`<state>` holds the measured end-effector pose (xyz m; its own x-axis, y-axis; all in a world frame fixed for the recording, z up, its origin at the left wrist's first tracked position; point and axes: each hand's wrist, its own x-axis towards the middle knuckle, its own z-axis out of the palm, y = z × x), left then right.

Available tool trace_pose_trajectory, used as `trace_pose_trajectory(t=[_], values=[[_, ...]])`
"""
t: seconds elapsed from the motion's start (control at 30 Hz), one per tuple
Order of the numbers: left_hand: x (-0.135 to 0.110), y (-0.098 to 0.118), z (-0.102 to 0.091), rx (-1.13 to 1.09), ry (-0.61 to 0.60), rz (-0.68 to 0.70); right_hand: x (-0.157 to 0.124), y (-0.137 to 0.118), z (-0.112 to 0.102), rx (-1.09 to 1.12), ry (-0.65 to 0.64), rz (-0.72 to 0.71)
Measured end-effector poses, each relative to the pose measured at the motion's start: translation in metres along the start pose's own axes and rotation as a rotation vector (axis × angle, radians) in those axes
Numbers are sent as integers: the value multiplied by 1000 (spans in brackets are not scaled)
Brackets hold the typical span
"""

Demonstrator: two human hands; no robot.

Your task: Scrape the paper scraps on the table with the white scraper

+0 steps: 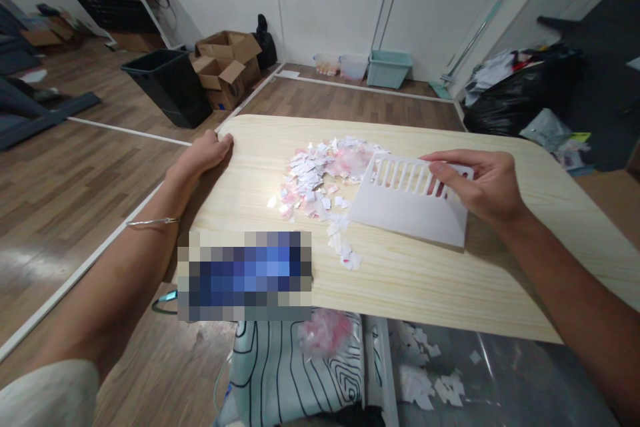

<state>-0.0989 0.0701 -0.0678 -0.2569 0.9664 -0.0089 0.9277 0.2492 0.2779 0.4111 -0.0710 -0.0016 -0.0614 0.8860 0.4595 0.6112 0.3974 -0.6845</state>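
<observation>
My right hand [483, 183] grips a flat white slotted plastic sheet [407, 210] by its slotted top edge, thumb on the near side. The sheet leans on the wooden table [530, 213], its left corner touching loose paper scraps. A heap of torn white and pinkish paper scraps [310, 177] lies left of and behind the sheet, with a small trail toward me. At the table's far left corner, my left hand [207, 149] is closed over the edge, fingers curled. A blurred-out blue-screened device [245, 275] rests at the front left of the tabletop.
Below the front edge are a striped cloth [280, 367] with a pink translucent clump [327, 332] and a grey open drawer or bin [480, 387] holding scraps. A black bin [170, 90], cardboard boxes [225, 67] and black bags [520, 93] stand on the floor beyond.
</observation>
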Motion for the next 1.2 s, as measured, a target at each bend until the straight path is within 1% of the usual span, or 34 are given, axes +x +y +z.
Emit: trace_pose_trajectory(t=[0.07,0.2,0.3,0.4,0.57,0.7,0.97,1.1,1.2], values=[[1,-1,1,-4,-5,2,0,-1,0,0,-19,4],[2,-1,1,-9,3,-2,-2,-4,1,-10,32,22],[0,0,0,-18,1,0,-3,-7,0,85,-5,50],[-2,2,-1,-23,4,-7,-5,-12,-1,199,-112,114],[-5,4,-4,-22,-7,-6,-3,-19,-2,266,-363,167],[-7,6,-5,-47,-1,-28,0,-17,-6,285,-480,194],[-6,6,-5,-22,-21,-22,1,-10,-16,290,-523,235],[-7,5,-5,-18,-15,-13,0,-12,-15,274,-476,253],[-7,5,-5,-35,-7,-14,0,-14,-12,246,-473,254]])
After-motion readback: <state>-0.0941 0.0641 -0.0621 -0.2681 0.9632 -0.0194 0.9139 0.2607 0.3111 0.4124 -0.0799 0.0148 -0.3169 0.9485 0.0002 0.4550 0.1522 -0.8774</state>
